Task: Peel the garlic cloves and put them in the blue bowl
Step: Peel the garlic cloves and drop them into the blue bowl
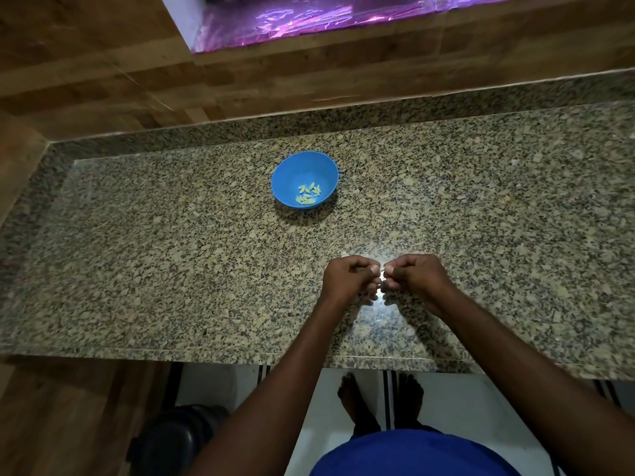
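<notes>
The blue bowl (304, 166) stands on the granite counter (171, 269), far of centre, with several peeled pale-yellow garlic cloves (307, 194) lying in its bottom. Nearer the front edge, my left hand (347, 278) and my right hand (414, 274) meet fingertip to fingertip just above the counter. Both have curled fingers and pinch a small pale garlic clove (381, 273) between them; most of the clove is hidden by the fingers.
A wood-panelled wall (240, 80) runs behind the counter, with a ledge lined in shiny purple foil (309, 18) above it. Below the front edge are a white tiled floor, my bare feet (381, 403) and a dark round object (171, 438) at lower left.
</notes>
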Tool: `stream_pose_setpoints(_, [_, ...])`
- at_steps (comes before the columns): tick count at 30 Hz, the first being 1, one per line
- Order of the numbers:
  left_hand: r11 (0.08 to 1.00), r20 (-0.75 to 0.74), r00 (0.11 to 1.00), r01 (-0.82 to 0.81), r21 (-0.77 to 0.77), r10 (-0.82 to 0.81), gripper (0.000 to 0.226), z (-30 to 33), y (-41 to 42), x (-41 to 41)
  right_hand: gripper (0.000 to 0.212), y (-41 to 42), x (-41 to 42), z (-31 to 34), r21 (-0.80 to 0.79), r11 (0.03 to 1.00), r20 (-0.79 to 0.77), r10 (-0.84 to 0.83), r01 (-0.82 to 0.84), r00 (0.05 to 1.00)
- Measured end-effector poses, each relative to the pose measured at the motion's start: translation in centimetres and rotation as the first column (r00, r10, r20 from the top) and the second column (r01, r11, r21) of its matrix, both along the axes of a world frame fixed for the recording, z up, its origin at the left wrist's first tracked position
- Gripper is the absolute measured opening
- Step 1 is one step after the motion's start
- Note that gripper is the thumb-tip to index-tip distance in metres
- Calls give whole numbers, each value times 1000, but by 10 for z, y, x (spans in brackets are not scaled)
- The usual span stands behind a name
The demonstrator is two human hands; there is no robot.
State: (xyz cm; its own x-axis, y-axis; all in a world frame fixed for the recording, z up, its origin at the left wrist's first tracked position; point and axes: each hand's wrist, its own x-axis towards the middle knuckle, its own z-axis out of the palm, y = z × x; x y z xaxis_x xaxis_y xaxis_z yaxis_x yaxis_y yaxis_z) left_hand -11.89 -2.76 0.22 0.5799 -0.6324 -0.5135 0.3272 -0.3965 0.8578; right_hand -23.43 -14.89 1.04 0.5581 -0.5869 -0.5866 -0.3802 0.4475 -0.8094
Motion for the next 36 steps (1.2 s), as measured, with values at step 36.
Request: stream_pose_setpoints(36, [994, 243, 965, 95, 46, -103, 11, 18, -16, -5, 24, 12, 1, 17, -164, 984, 60, -66, 75, 996])
